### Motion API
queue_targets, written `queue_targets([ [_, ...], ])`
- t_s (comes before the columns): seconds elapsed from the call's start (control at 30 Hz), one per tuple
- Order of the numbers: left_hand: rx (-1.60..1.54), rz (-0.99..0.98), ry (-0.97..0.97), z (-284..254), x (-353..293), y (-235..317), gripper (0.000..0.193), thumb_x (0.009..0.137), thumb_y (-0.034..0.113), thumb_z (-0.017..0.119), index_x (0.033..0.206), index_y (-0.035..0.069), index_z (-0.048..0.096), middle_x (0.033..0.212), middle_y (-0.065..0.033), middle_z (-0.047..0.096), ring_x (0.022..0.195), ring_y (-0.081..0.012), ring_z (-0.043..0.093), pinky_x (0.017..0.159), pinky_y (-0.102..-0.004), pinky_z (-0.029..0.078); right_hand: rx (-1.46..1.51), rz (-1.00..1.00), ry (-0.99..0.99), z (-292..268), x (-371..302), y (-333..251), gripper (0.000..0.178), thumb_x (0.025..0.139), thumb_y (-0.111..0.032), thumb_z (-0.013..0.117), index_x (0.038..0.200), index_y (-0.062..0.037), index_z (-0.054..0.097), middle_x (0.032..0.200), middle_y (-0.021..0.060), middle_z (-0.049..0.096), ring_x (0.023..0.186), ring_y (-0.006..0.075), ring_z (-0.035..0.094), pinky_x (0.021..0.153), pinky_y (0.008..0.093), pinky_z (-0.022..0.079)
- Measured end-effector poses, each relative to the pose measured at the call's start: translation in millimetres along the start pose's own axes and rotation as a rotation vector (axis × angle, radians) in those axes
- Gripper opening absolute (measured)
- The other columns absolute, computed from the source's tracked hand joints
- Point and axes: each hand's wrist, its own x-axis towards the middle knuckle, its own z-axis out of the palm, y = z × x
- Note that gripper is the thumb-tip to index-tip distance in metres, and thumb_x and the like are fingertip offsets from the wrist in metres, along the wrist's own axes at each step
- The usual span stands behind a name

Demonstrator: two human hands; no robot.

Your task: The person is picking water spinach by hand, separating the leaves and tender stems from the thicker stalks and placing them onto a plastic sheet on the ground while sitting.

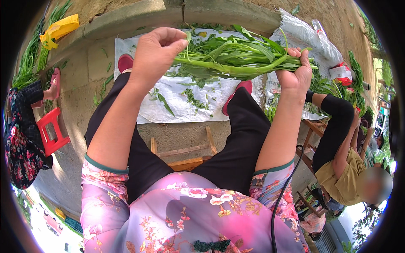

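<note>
A bunch of long leafy greens point(236, 59) with thick pale stems, like water spinach, lies across my right hand point(295, 69). That hand is closed round the stem ends, and the leafy part reaches left. At the left end of the bunch, my left hand point(158, 50) is pinched, with a small green leaf point(188, 36) at its fingertips. Below both hands a white sheet point(154, 107) is spread on the ground, strewn with torn leaves and short cut stems point(194, 99).
A low concrete kerb point(135, 21) runs behind the sheet. At left are a yellow bag point(61, 30), more greens point(31, 59) and a red plastic stool point(52, 130) beside a seated person. Another person point(337, 173) sits at right, near a white sack point(308, 38) and a red-and-white packet point(341, 74).
</note>
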Motion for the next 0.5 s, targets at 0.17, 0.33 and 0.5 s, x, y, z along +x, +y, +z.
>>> queue_targets([
  [0.17,0.250,0.301,-0.131,16,-12,-2,0.017,0.077,0.008,0.071,0.094,0.006,0.069,0.086,-0.0017,0.063,0.076,-0.0107,0.056,0.072,-0.0256,0.047,-0.011,-0.006,0.031,5,-4,4,0.025,0.095,-0.025,0.053,0.083,-0.0045,0.045,0.067,0.0031,0.044,0.063,0.0181,0.047,0.063,0.0304,0.046],
  [0.33,0.283,0.384,-0.251,33,-21,2,0.014,0.077,0.010,0.072,0.090,0.004,0.069,0.082,-0.0053,0.062,0.078,-0.0166,0.058,0.078,-0.0296,0.045,-0.021,0.027,0.025,3,-2,6,0.024,0.094,-0.025,0.054,0.083,-0.0048,0.046,0.068,0.0029,0.046,0.063,0.0186,0.048,0.064,0.0319,0.046],
  [0.5,0.305,0.449,-0.301,36,-21,0,0.012,0.077,0.008,0.071,0.088,0.004,0.068,0.076,-0.0059,0.061,0.076,-0.0192,0.057,0.074,-0.0317,0.045,-0.019,0.058,-0.001,2,-3,4,0.024,0.094,-0.026,0.055,0.084,-0.0055,0.047,0.068,0.0032,0.047,0.064,0.0195,0.048,0.066,0.0337,0.046],
])
